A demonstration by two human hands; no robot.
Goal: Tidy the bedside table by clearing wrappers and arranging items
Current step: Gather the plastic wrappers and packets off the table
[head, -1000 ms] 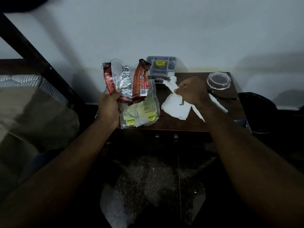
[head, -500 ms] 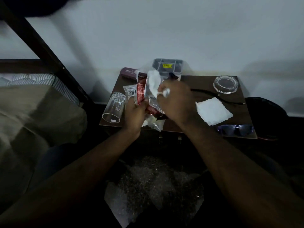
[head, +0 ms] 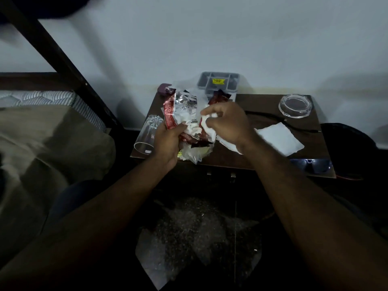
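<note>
The worktop is a dark brown bedside table set against a pale wall, with a speckled floor below it and a bed with a striped mattress and a tan cover at 9 o'clock, crossed by a dark slanting frame bar. Over the worktop's near left part both hands meet on a bundle of wrappers: red and silver foil, white paper and a clear bag with yellow print hanging below. The left hand has its fingers curled tight round the bundle's lower end, and the right hand pinches a crumpled white tissue against the bundle, fingers pressed together. At 9 o'clock of the hands a clear glass lies on its side at the worktop's left edge. At 12 o'clock a grey tray with compartments stands against the wall and carries a yellow label whose writing is too small to read; a maroon case shows just left of it. At 2 o'clock sits a round clear ashtray, with a black cable running beside it. A flat white napkin lies at 3 o'clock, and dark sunglasses rest at the near right edge. The wrappers' print is blurred and cannot be read.
</note>
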